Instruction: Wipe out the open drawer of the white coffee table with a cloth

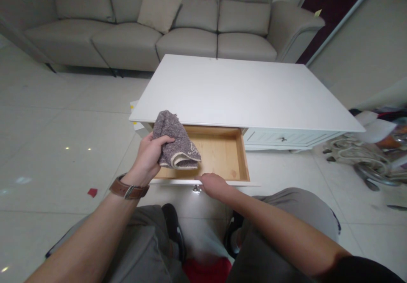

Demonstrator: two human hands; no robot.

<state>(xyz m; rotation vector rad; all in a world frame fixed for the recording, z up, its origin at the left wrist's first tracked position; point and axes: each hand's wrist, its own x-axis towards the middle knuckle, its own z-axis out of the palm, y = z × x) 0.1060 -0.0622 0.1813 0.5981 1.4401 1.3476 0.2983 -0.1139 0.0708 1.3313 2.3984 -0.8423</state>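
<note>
My left hand (149,156) grips a folded grey-purple towel (174,141) and holds it over the left part of an open wooden drawer (222,151). The drawer is pulled out of a white coffee table (241,92), and its inside looks bare. My right hand (213,184) rests on the drawer's white front edge, fingers curled over the top next to the small metal knob (196,188). A brown strap watch sits on my left wrist.
A beige sofa (159,24) with a cushion stands behind the table. A second, shut drawer (282,138) is to the right. Clutter and cables (365,156) lie on the tiled floor at right. A small red scrap (92,192) lies at left.
</note>
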